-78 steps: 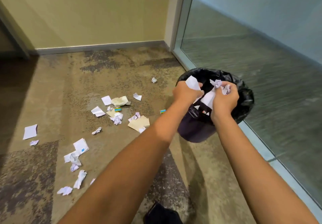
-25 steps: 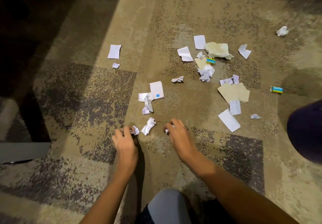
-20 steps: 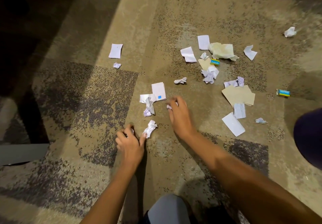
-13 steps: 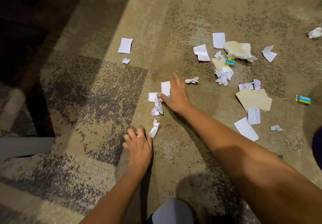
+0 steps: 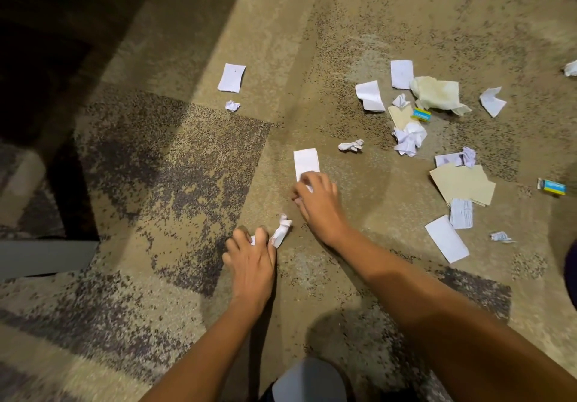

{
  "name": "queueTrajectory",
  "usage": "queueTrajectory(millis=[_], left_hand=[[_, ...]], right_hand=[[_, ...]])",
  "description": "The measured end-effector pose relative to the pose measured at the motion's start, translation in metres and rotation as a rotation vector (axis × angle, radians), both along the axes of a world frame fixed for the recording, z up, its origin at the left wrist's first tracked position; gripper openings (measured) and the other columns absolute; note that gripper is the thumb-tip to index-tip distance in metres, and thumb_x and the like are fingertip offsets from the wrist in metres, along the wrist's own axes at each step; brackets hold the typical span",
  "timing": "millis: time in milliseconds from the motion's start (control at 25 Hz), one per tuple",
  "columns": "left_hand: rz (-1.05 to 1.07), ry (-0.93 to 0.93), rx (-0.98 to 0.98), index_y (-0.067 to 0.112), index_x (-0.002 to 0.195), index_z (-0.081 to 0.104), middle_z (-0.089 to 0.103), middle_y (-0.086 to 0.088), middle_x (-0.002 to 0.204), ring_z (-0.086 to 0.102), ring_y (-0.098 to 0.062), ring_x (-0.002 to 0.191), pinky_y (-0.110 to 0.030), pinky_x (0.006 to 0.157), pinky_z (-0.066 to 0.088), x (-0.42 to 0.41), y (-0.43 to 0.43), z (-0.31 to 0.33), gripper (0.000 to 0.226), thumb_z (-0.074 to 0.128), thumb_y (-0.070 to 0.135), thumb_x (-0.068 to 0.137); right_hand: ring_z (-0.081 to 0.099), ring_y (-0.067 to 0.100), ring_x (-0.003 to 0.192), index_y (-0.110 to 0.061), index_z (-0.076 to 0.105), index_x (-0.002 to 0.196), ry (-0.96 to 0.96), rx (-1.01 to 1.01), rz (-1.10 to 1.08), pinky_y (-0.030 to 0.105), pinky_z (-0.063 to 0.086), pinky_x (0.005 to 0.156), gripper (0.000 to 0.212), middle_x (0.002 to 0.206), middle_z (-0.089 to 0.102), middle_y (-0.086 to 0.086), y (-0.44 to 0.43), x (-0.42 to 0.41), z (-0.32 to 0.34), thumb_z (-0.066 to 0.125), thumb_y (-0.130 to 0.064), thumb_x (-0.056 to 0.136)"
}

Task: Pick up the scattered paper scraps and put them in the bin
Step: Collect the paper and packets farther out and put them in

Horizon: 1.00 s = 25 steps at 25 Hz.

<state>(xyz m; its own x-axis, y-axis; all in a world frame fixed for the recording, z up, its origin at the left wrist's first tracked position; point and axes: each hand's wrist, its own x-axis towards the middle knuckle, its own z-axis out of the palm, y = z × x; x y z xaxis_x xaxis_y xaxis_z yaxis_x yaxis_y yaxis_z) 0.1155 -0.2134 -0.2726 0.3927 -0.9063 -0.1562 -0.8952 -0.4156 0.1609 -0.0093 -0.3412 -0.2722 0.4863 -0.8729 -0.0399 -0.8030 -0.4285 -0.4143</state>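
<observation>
White and tan paper scraps lie scattered over the carpet. My left hand (image 5: pixel 251 259) rests low in the middle, fingers closed on a small white scrap, with a crumpled white scrap (image 5: pixel 282 229) pinched at its fingertips. My right hand (image 5: pixel 318 201) is just beyond it, fingers curled over crumpled white scraps, its tips touching the near end of a flat white slip (image 5: pixel 306 162). A dark sliver of the bin (image 5: pixel 571 273) shows at the right edge.
More scraps: a flat slip (image 5: pixel 231 77) and small ball (image 5: pixel 232 105) far left, a cluster (image 5: pixel 409 134) with tan sheets (image 5: pixel 462 183) to the right, a blue-yellow box (image 5: pixel 552 186). Dark furniture (image 5: pixel 46 120) stands at left. My knee (image 5: pixel 307 381) is at the bottom.
I have turned from the bin to the floor. My right hand pulled back toward me, gathering the crumpled scraps beside the flat slip. My left hand closed on a small scrap and the crumpled one.
</observation>
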Motion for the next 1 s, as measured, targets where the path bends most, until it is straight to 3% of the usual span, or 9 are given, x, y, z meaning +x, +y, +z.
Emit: queueTrajectory(millis=[160, 320, 400, 480, 600, 720, 800, 880, 1000], left_hand=[[0.076, 0.132, 0.008, 0.018, 0.103, 0.042, 0.038, -0.008, 0.101, 0.037, -0.021, 0.087, -0.035, 0.074, 0.035, 0.0, -0.007, 0.011, 0.033, 0.025, 0.045, 0.097], [-0.032, -0.017, 0.062, 0.024, 0.128, 0.033, 0.041, -0.006, 0.101, 0.042, -0.02, 0.084, -0.034, 0.071, 0.043, -0.016, -0.014, 0.013, 0.064, 0.022, 0.072, 0.087], [-0.106, -0.039, 0.041, 0.024, 0.127, 0.037, 0.047, -0.007, 0.098, 0.045, -0.02, 0.08, -0.032, 0.065, 0.045, -0.027, -0.021, 0.01, 0.057, 0.034, 0.065, 0.089], [-0.181, 0.002, -0.035, 0.018, 0.123, 0.043, 0.053, -0.009, 0.093, 0.047, -0.018, 0.073, -0.029, 0.057, 0.045, -0.031, -0.031, 0.006, 0.037, 0.05, 0.038, 0.093], [-0.24, 0.118, -0.136, 0.008, 0.116, 0.048, 0.056, -0.01, 0.092, 0.051, -0.017, 0.069, -0.029, 0.053, 0.049, -0.028, -0.042, 0.007, 0.027, 0.055, 0.004, 0.09], [-0.088, 0.347, -0.083, 0.015, 0.122, 0.041, 0.05, -0.009, 0.109, 0.055, -0.022, 0.078, -0.038, 0.063, 0.052, -0.019, -0.067, 0.029, 0.024, 0.031, 0.017, 0.1], [-0.066, 0.288, -0.099, 0.02, 0.125, 0.04, 0.042, -0.007, 0.116, 0.054, -0.024, 0.084, -0.037, 0.07, 0.048, -0.014, -0.089, 0.033, 0.027, 0.035, 0.017, 0.099], [-0.061, 0.286, -0.137, 0.026, 0.124, 0.041, 0.036, -0.003, 0.117, 0.055, -0.026, 0.089, -0.033, 0.073, 0.044, -0.01, -0.113, 0.035, 0.028, 0.038, 0.016, 0.098], [-0.1, 0.177, -0.103, 0.025, 0.133, 0.039, 0.036, -0.01, 0.131, 0.056, -0.031, 0.093, -0.034, 0.072, 0.041, -0.017, -0.142, 0.031, 0.042, 0.044, 0.01, 0.094]], right_hand=[[0.042, 0.025, 0.111, -0.018, 0.05, 0.113, 0.079, 0.013, -0.224, 0.032, 0.039, 0.089, 0.04, 0.124, 0.046, 0.008, 0.001, -0.021, -0.004, 0.066, -0.002, 0.081], [0.05, 0.03, 0.079, -0.01, 0.051, 0.101, 0.309, -0.203, -0.228, 0.034, 0.045, 0.061, 0.03, 0.1, 0.056, 0.015, 0.006, -0.041, 0.003, 0.057, 0.008, 0.078], [0.048, 0.027, 0.07, -0.009, 0.044, 0.095, 0.35, -0.197, -0.234, 0.033, 0.039, 0.052, 0.03, 0.09, 0.053, 0.016, 0.012, -0.051, 0.008, 0.053, 0.012, 0.075], [0.045, 0.026, 0.061, -0.008, 0.043, 0.089, 0.319, -0.141, -0.313, 0.031, 0.03, 0.048, 0.034, 0.083, 0.049, 0.015, 0.013, -0.063, 0.017, 0.055, 0.017, 0.071], [0.046, 0.028, 0.064, -0.006, 0.045, 0.098, 0.176, -0.06, -0.407, 0.032, 0.035, 0.052, 0.034, 0.093, 0.047, 0.015, 0.019, -0.095, 0.024, 0.059, 0.012, 0.073], [0.046, 0.026, 0.073, -0.005, 0.05, 0.11, -0.017, -0.074, -0.675, 0.031, 0.035, 0.059, 0.034, 0.105, 0.049, 0.016, 0.027, -0.133, 0.035, 0.06, 0.001, 0.079], [0.046, 0.024, 0.08, -0.005, 0.053, 0.112, -0.066, -0.146, -0.893, 0.034, 0.037, 0.065, 0.034, 0.108, 0.051, 0.017, 0.032, -0.158, 0.032, 0.058, 0.003, 0.079], [0.048, 0.034, 0.096, -0.006, 0.054, 0.115, -0.016, -0.186, -1.015, 0.041, 0.04, 0.077, 0.032, 0.113, 0.05, 0.02, 0.036, -0.177, 0.02, 0.056, -0.001, 0.083], [0.038, 0.04, 0.115, -0.011, 0.047, 0.127, 0.039, -0.084, -1.12, 0.047, 0.032, 0.096, 0.045, 0.129, 0.042, 0.022, 0.041, -0.187, 0.005, 0.057, -0.035, 0.091]])
